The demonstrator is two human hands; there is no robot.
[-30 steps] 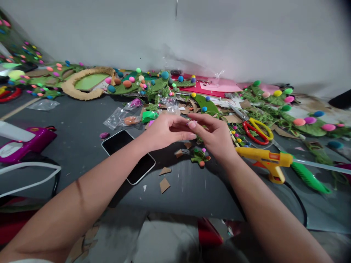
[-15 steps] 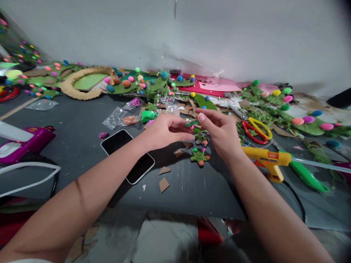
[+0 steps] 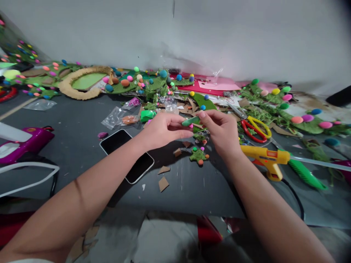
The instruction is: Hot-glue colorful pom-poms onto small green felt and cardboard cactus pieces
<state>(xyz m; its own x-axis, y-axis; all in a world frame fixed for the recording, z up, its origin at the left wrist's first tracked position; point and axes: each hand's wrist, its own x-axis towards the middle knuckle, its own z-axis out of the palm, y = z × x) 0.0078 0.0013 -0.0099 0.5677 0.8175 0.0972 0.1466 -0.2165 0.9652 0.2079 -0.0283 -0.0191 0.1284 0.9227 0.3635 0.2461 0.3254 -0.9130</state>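
Note:
A small, elongated green piece point(image 3: 190, 121), which looks like soft clay, is pinched between the thumb and fingers of my right hand point(image 3: 223, 129). Its left end meets the fingertips of my left hand point(image 3: 167, 130), whose thumb stays apart below with a gap. On the table beneath them lies a small green star point(image 3: 197, 155) with coloured balls on its points. Behind it, partly covered by my fingers, is another green piece with balls point(image 3: 200, 138). A black-screened phone point(image 3: 141, 168) lies under my left forearm.
A yellow glue gun point(image 3: 264, 155) lies right of my right wrist, near red-and-yellow scissors point(image 3: 256, 129) and a green-handled tool point(image 3: 307, 173). Cardboard scraps point(image 3: 163, 184) lie in front. Behind are a straw-coloured ring point(image 3: 79, 86), plastic bags point(image 3: 113, 117) and ball-covered green leaves point(image 3: 156, 86).
The green piece has turned and shows more of its broad side. My right fingers have shifted slightly along it; my left hand has barely moved.

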